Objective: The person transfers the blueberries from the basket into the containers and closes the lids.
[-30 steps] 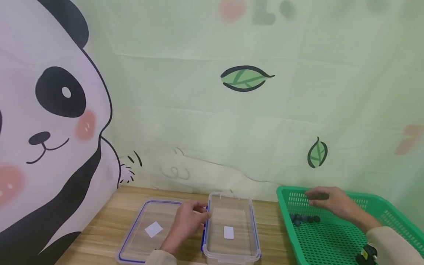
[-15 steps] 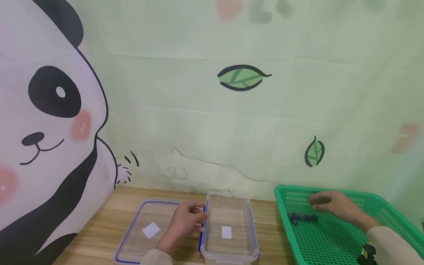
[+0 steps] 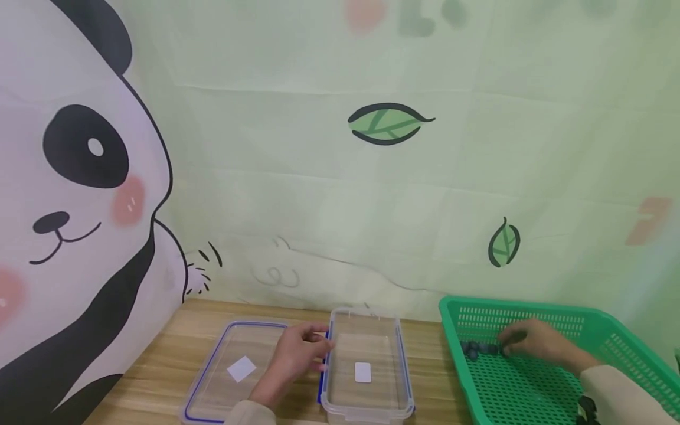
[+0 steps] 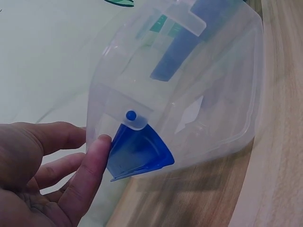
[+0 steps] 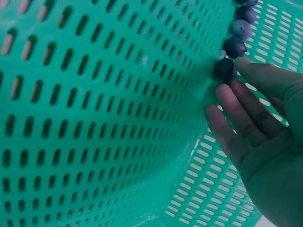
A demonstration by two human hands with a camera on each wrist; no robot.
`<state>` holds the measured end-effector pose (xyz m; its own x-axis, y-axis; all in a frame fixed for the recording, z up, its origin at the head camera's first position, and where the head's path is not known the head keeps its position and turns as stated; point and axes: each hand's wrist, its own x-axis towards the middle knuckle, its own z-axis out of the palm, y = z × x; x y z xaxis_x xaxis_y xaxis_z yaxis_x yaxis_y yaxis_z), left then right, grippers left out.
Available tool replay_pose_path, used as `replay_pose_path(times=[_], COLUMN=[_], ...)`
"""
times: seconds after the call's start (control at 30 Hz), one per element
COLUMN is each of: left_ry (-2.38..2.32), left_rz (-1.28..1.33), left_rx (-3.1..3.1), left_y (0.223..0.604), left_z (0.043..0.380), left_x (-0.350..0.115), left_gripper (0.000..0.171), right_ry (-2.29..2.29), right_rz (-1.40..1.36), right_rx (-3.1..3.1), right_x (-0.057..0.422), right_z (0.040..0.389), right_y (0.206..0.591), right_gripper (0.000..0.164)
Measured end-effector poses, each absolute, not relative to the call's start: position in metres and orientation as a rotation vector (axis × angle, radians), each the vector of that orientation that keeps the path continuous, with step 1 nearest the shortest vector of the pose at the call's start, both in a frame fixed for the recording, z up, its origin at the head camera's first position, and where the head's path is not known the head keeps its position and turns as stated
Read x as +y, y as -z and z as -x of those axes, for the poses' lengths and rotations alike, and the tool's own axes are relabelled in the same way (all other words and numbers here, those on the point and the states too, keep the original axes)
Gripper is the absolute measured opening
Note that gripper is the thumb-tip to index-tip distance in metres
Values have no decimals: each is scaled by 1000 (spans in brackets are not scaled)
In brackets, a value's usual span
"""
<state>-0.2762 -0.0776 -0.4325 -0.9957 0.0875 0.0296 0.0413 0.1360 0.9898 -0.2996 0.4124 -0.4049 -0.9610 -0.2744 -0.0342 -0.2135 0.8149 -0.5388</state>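
Note:
My left hand [image 3: 297, 351] rests at the left side of a clear plastic container [image 3: 366, 392]. In the left wrist view, one fingertip touches its blue latch [image 4: 139, 149] and another is right at the wall. My right hand [image 3: 539, 342] is down inside a green perforated basket [image 3: 464, 386]. Seen from the right wrist, its thumb and fingertips pinch a dark blueberry [image 5: 224, 70] at the near end of a row of blueberries [image 5: 242, 29]. The row lies along the basket wall.
A clear lid [image 3: 202, 378] with a blue seal lies on the wooden table [image 3: 430, 366], left of the container. A white sticker [image 3: 363, 372] shows through the container. Behind the table hangs a pale green backdrop [image 3: 297, 195] with a printed panda.
My right hand has lowered to the blueberries and its fingers have come in around one at the row's end. The left hand keeps its place by the container.

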Motion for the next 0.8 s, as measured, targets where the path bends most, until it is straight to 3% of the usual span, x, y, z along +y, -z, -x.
replay_pose_path(times=[0.43,0.8], left_ry=[-2054,-2067], left_rz=[-138,-120], left_rx=[2327,2293], left_y=[433,432], left_z=[275,275], left_x=[-79,-79], left_gripper=[41,42], right_ry=[787,960], right_rz=[388,316], right_rx=[2899,2979], right_x=[412,400], right_z=[300,290], right_y=[408,363], right_gripper=[13,38])
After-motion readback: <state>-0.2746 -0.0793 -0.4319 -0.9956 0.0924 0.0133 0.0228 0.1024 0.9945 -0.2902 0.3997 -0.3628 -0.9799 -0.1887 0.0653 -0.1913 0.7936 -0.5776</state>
